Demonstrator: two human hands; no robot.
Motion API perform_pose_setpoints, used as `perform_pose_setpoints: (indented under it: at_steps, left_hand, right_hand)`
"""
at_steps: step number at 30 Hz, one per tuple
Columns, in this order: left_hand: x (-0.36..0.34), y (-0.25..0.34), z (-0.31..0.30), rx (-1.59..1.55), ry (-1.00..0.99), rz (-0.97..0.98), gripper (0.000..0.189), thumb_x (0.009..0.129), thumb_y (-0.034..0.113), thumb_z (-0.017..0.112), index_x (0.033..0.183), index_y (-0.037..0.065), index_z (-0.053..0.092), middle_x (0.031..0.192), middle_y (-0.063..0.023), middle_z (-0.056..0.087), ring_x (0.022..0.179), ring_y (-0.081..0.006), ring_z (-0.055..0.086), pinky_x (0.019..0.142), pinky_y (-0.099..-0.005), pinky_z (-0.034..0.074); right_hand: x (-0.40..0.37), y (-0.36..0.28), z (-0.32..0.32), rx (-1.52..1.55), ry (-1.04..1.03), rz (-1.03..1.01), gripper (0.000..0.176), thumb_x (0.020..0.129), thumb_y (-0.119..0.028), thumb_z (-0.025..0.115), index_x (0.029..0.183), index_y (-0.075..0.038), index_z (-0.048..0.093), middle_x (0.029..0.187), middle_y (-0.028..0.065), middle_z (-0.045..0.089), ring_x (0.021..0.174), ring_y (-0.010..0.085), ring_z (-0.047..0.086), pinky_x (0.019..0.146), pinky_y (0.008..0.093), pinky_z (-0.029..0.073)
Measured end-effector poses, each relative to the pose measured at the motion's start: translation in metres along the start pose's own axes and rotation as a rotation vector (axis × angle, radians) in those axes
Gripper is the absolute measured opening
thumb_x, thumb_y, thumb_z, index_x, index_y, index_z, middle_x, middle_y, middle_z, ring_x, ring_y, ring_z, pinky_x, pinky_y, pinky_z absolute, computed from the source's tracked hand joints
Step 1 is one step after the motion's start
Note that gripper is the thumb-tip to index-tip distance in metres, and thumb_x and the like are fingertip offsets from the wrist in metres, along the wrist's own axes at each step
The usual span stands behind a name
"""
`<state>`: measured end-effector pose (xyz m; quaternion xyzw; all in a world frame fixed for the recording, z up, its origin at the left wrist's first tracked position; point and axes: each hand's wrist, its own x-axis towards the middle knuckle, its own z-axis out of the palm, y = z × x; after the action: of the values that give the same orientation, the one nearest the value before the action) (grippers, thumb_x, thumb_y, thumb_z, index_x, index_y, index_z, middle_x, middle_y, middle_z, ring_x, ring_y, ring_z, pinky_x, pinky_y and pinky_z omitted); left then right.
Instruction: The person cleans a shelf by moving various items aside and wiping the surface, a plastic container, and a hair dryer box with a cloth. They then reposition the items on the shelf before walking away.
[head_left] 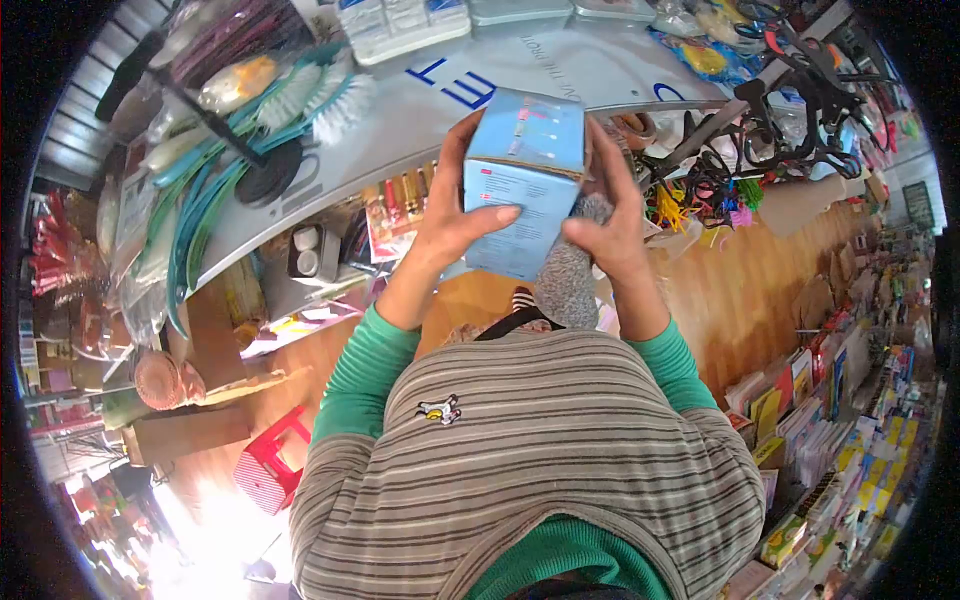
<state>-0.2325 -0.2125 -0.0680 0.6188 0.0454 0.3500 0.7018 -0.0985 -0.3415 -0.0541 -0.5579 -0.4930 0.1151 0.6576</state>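
1. The blue box (520, 190) sits between the fingers of both hands. The left hand (455, 215) grasps its front, probably to steady it.
2. The right hand (610, 228) clasps the other side, with grey fabric (568, 285) just below its fingers.

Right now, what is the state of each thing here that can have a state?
light blue cardboard box: held up between both hands, tilted, looks closed.
left hand: gripping one side of the box, fingers across its front.
right hand: gripping the opposite side.
grey fuzzy cloth: hanging under the box.
red plastic stool: upright on the floor.
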Motion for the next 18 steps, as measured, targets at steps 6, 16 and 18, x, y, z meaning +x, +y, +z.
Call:
perform_pose_setpoints:
  at_steps: [6, 16, 18]
  left_hand:
    - [-0.059, 0.002, -0.021, -0.410, 0.164, -0.205, 0.070, 0.067, 0.025, 0.065, 0.123, -0.001, 0.033, 0.108, -0.0134, 0.053, 0.097, -0.0218, 0.055, 0.082, -0.0338, 0.045]
    - [-0.095, 0.006, -0.024, -0.604, 0.536, -0.067, 0.049, 0.083, 0.031, 0.048, 0.120, 0.000, 0.041, 0.113, -0.0142, 0.052, 0.101, -0.0262, 0.052, 0.091, -0.0375, 0.040]
    - [-0.103, 0.000, -0.038, -0.609, 0.581, -0.049, 0.050, 0.083, 0.033, 0.047, 0.120, 0.000, 0.041, 0.113, -0.0144, 0.052, 0.102, -0.0266, 0.052, 0.091, -0.0380, 0.040]
  right_hand:
    - [0.021, -0.027, -0.015, 0.198, 0.663, -0.029, 0.022, 0.082, -0.014, 0.053, 0.100, -0.002, 0.059, 0.096, 0.0068, 0.059, 0.089, 0.0166, 0.052, 0.084, 0.0303, 0.040]
    - [-0.024, -0.038, 0.106, -0.265, -0.121, -0.455, 0.034, 0.079, -0.007, 0.052, 0.113, -0.003, 0.054, 0.117, 0.0181, 0.052, 0.108, 0.0370, 0.048, 0.092, 0.0400, 0.037]
    - [-0.045, -0.040, 0.107, -0.220, -0.204, -0.432, 0.034, 0.078, -0.006, 0.053, 0.112, -0.003, 0.056, 0.119, 0.0179, 0.050, 0.108, 0.0365, 0.048, 0.091, 0.0400, 0.038]
